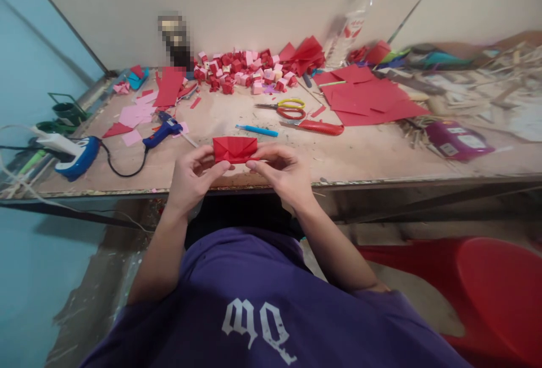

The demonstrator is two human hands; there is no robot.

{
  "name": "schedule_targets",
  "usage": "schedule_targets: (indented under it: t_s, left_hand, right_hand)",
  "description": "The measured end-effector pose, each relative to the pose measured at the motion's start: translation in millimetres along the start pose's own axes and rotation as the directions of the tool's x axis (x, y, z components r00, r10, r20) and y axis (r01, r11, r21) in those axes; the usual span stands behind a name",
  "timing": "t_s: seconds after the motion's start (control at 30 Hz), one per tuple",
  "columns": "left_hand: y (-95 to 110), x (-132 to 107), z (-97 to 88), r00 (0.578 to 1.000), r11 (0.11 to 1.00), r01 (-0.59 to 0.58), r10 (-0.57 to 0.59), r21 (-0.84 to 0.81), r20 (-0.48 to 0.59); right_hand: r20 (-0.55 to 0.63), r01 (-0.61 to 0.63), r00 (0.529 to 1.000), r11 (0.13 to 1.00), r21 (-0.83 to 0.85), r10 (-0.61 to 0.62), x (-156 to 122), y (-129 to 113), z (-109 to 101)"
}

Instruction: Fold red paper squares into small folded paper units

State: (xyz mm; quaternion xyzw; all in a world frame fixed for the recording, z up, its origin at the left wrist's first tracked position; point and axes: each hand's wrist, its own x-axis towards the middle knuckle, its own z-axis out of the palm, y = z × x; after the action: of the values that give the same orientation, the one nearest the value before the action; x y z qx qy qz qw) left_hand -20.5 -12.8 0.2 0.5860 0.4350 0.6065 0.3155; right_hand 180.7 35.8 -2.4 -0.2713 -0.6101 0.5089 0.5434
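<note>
A folded piece of red paper (235, 148) is held up at the table's front edge, creases running across its face. My left hand (195, 173) pinches its left end between thumb and fingers. At the right end, my right hand (282, 171) grips it the same way. Just beyond the paper lies a blue pen-like tool (256, 130). Behind that are scissors (292, 107) with yellow and red handles and a red-handled cutter (319, 126). A blue glue gun (163, 132) rests to the left of my hands.
Small red and pink folded paper pieces (248, 70) are heaped at the back. Red paper sheets (372, 100) lie right of them, near a plastic bottle (349, 29). A purple box (459, 139) sits at right, a blue power socket (78, 158) at left. A red chair (499, 294) stands below.
</note>
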Motion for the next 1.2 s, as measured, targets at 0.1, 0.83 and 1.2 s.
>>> schedule_targets:
  t_s: [0.1,0.83,1.2]
  left_hand:
    - [2.6,-0.9,0.3,1.000,0.998,-0.024,0.023,0.059,0.014]
    - [0.0,-7.9,1.1,0.995,0.987,0.074,-0.064,0.139,-0.072]
    - [11.2,-4.2,1.5,0.998,0.990,0.068,-0.069,0.122,0.008]
  right_hand:
    - [-0.018,0.004,1.000,0.999,0.038,-0.004,0.5,0.0,0.3]
    - [0.111,-0.108,0.986,0.988,-0.110,0.120,4.1,-5.0,-2.3]
    - [0.116,-0.148,0.980,0.981,-0.126,0.163,4.3,-7.6,-2.3]
